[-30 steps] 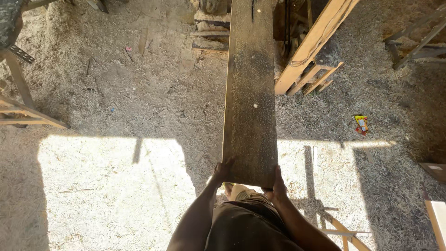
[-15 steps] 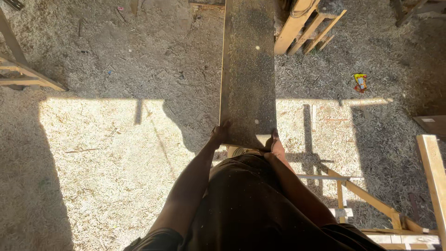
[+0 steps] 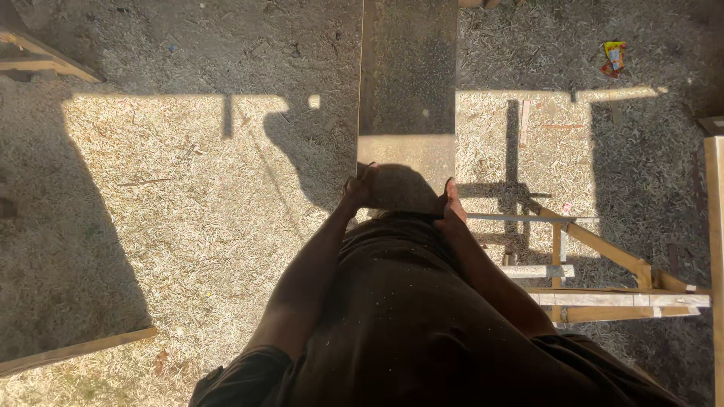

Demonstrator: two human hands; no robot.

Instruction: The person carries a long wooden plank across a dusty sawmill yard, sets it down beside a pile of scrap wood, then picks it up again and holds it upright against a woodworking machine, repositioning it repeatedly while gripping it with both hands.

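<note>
Head view: a long wooden plank [image 3: 408,90] is gripped at its near end by 2 hands, left hand [image 3: 356,190] and right hand [image 3: 452,205], above the sawdust-covered ground [image 3: 188,196].

Both arms are stretched forward and down from the torso, elbows slightly bent and forearms drawn inward. The left hand [image 3: 356,190] is curled closed at its side, fingers wrapped over an edge. The right hand [image 3: 451,205] is pressed flat on the opposite side, fingers pointing forward (thumb hidden). The wrists are held level, roughly a torso's width apart.
</note>
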